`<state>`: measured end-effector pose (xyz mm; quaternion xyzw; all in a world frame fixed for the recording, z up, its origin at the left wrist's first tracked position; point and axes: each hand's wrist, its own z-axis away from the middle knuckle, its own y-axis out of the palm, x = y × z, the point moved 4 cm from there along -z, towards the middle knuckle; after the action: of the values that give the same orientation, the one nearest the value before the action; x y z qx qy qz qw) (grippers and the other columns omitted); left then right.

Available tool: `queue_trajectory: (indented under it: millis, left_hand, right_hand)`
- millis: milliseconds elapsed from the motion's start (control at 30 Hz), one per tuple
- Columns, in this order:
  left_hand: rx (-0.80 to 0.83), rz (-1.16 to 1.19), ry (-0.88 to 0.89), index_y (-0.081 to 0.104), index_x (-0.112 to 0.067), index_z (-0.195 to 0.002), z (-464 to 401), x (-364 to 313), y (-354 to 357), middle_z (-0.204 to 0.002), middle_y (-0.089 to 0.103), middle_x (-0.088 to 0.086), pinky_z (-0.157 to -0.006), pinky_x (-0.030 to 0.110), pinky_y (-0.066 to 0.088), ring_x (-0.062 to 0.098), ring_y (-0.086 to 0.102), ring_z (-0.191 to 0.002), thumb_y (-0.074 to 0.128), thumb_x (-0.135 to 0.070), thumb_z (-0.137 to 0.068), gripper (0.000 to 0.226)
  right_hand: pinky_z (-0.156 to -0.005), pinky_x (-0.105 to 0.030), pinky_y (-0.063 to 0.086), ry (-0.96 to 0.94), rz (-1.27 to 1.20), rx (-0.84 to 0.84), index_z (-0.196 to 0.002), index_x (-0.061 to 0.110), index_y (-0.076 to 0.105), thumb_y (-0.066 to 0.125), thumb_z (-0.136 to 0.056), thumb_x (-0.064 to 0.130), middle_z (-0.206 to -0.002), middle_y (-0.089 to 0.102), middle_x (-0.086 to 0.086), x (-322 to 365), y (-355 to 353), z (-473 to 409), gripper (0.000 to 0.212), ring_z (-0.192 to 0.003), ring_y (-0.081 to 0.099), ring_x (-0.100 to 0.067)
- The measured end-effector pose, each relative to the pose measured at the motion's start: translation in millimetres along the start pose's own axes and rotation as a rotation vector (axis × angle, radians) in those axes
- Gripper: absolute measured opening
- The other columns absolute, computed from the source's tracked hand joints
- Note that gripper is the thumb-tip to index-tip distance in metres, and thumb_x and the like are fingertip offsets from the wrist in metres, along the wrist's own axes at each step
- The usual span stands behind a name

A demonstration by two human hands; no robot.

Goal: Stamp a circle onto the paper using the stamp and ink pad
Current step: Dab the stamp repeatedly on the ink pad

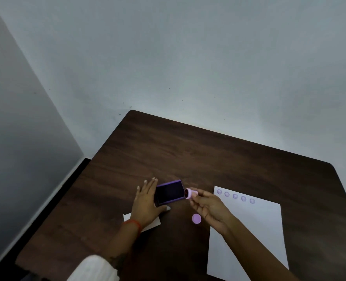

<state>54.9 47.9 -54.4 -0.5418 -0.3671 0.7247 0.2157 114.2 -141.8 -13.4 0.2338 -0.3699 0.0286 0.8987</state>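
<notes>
Nearest, a white sleeve covers the left forearm above the dark wood counter. A sheet of paper lies on the right, five purple circles stamped along its far edge. A pink cap sits between the arms. The left hand, grip released, rests flat with spread fingers against the open purple ink pad. The right hand, grip clenched, pinches the pink stamp just beside the pad, tilted sideways.

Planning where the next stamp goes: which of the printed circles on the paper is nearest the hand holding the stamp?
The leftmost circle, at the sheet's far left corner. It ends the row of five on the paper, closest to the right hand and stamp.
</notes>
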Motion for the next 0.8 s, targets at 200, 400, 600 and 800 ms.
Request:
queue_trajectory:
  millis: [200,400,600,800]
  left_hand:
    - [-0.024,0.083,0.016,0.027,-0.019,-0.141,-0.7,9.4,1.2,-0.154,0.025,0.0,-0.118,0.038,-0.001,0.019,0.009,-0.144,0.071,-0.031,-0.075,0.081]
    - [-0.045,0.137,0.029,0.032,-0.019,-0.139,-2.5,12.6,2.3,-0.152,0.028,0.001,-0.118,0.037,-0.001,0.021,0.01,-0.144,0.073,-0.03,-0.073,0.079]
    - [-0.041,0.145,0.021,0.031,-0.018,-0.14,-3.6,13.6,3.4,-0.153,0.027,0.0,-0.118,0.036,-0.001,0.019,0.009,-0.144,0.074,-0.032,-0.072,0.081]
    - [-0.056,0.151,0.028,0.031,-0.018,-0.139,-2.6,15.5,4.8,-0.153,0.027,0.0,-0.117,0.034,-0.002,0.019,0.009,-0.144,0.072,-0.027,-0.074,0.077]
  right_hand:
    - [-0.077,-0.025,0.054,-0.311,0.776,-0.141,-0.097,0.014,0.068,0.072,-0.078,0.015,-0.102,0.069,-0.008,1.9,43.6,-20.6,0.019,-0.092,0.064,-0.016]
    - [-0.09,-0.035,0.044,-0.656,1.578,0.141,-0.105,-0.002,0.063,0.05,-0.085,0.001,-0.11,0.064,-0.02,-7.3,86.5,-38.4,0.025,-0.102,0.058,-0.031]
    - [-0.103,-0.036,0.037,-0.679,1.906,0.219,-0.128,0.007,0.045,0.056,-0.084,0.007,-0.134,0.049,-0.015,-21.2,82.2,-46.4,0.045,-0.125,0.042,-0.028]
    - [-0.099,-0.03,0.038,-0.659,1.812,0.044,-0.122,0.007,0.051,0.053,-0.087,0.01,-0.128,0.053,-0.013,-25.0,86.9,-45.8,0.035,-0.119,0.046,-0.024]
